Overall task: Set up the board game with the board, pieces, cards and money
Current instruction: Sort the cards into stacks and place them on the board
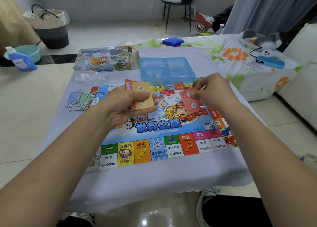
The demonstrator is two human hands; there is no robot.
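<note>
Pale floor tiles surround a low table [171,180] draped in a lilac cloth, with the game board [159,141] lying flat across its middle and the game box [103,58] and blue plastic insert tray [166,67] near the far edge. The left hand [127,106] grips a stack of orange cards [142,96], thumb across the top, held above the board's far-left part. The right hand [212,91] pinches a single red card [189,100] between thumb and fingers, its long axis slanting from the far left down toward the near right, just right of the stack and apart from it. Paper money [78,100] lies fanned by the table's left edge; small red houses [167,91] sit on the board between the two hands. The sorting probably turns on the red card going to the board on the right hand's own side.
</note>
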